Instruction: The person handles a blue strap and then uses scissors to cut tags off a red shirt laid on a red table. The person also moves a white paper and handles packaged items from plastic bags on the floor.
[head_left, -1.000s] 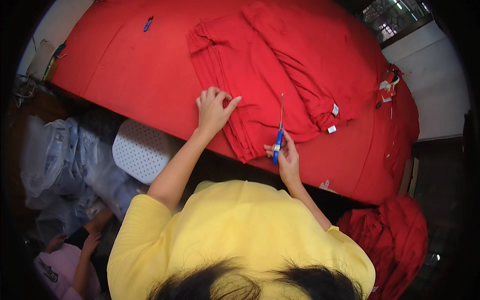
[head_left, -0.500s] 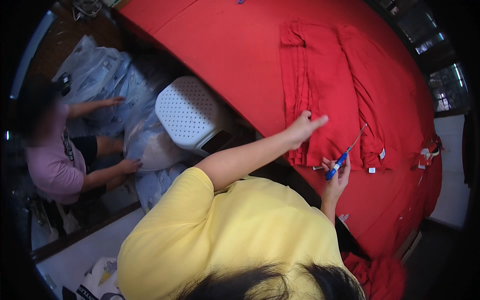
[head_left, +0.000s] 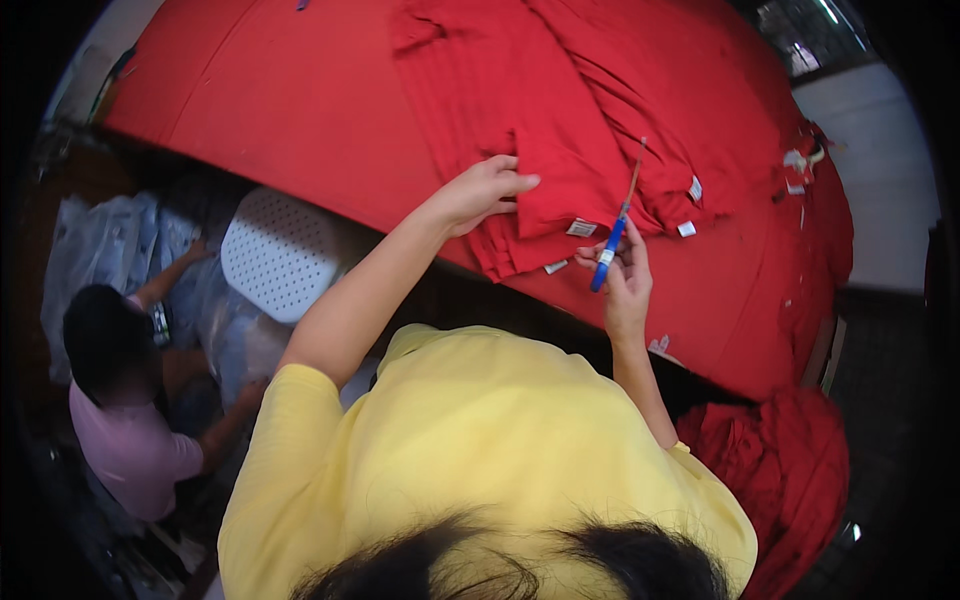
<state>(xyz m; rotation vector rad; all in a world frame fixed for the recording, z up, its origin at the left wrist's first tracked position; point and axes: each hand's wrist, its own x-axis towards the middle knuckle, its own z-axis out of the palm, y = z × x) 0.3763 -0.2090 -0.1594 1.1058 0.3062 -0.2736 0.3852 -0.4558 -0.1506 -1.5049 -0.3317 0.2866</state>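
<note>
A stack of red garments (head_left: pixel 560 130) lies on a table covered in red cloth (head_left: pixel 300 110). My left hand (head_left: pixel 480 190) rests on the near edge of the stack, fingers curled over a folded piece with a small white label (head_left: pixel 581 228). My right hand (head_left: pixel 618 272) holds a small pair of snips with a blue handle (head_left: pixel 608 252), the thin blade pointing up over the garments. My yellow sleeves fill the lower part of the view.
A white perforated stool (head_left: pixel 280 252) stands by the table's near edge. To the left a person in a pink top (head_left: pixel 130 440) bends over clear plastic bags (head_left: pixel 95 240). A heap of red fabric (head_left: pixel 775 470) lies at the lower right. Small white labels (head_left: pixel 800 165) sit on the table's right end.
The view has swung, so the table sits higher and more centred. My left hand has shifted on the stack's edge and my right hand has lifted the snips a little.
</note>
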